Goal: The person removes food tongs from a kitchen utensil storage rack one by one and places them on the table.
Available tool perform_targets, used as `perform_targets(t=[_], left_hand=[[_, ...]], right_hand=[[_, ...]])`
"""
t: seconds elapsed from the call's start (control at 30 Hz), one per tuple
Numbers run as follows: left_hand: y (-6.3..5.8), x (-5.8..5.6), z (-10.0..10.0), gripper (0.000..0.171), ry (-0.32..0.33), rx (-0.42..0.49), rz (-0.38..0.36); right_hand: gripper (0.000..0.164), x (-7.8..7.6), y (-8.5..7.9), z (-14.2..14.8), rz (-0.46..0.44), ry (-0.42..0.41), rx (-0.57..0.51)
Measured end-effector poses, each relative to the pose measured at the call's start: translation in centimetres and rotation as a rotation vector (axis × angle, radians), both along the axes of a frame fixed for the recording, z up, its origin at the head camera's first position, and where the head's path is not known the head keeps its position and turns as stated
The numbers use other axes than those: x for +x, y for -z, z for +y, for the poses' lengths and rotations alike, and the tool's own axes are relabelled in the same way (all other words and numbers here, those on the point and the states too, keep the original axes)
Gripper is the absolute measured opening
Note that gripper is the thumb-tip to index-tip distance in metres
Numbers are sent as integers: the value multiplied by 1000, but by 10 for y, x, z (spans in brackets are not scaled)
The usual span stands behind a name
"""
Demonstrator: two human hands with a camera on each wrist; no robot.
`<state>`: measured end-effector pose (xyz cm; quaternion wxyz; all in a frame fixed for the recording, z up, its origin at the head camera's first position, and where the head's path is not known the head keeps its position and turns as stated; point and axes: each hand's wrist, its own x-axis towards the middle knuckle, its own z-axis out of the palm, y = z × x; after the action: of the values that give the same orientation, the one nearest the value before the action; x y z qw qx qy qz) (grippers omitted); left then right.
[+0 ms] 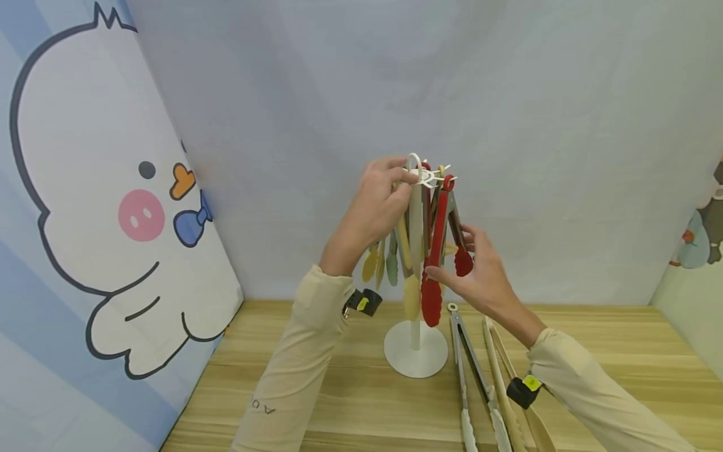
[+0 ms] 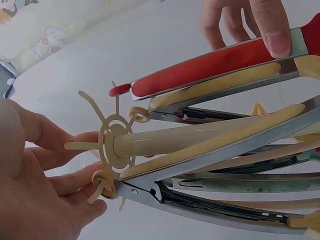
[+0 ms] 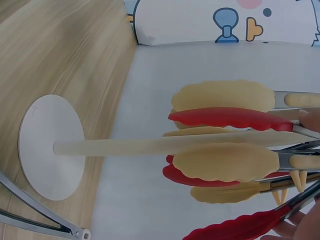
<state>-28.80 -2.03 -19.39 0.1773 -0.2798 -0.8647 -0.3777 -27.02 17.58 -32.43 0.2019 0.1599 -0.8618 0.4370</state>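
A white rotating stand (image 1: 415,361) with a round base and a hooked top holds several hanging tongs. My left hand (image 1: 375,201) holds the hub (image 2: 114,142) at its top, fingers among the hooks. Red tongs (image 1: 437,235) hang by their loop on the near right side. Across their spread arms, my right hand (image 1: 484,273) grips them, thumb on the near arm and fingers at the far one. Yellow tongs (image 1: 412,298) and green tongs (image 1: 392,267) hang beside them. In the right wrist view, a red tong head (image 3: 240,225) is beside the fingers.
On the wooden table (image 1: 282,358), right of the base, lie metal tongs with pale tips (image 1: 460,367) and beige tongs (image 1: 499,383), both spread. A grey backdrop (image 1: 282,125) stands behind, with a cartoon panel (image 1: 85,188) at the left.
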Motion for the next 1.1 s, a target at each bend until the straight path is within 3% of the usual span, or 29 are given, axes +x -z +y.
perform_targets(t=[0.47,0.7,0.93,1.1], left_hand=[[3,-1,-2,40,24,-30,67],[5,-1,-4,39,40,-13,64],[7,-3,-5,27,45,-115,124],[9,-3,-3,28,38,-116,136]], right_hand=[[85,4,-2,1,94,14,-3],[83,6,-3,3,73,15,15],[82,8,-7,3,63,26,22],[82,9,-9,3,66,27,24]])
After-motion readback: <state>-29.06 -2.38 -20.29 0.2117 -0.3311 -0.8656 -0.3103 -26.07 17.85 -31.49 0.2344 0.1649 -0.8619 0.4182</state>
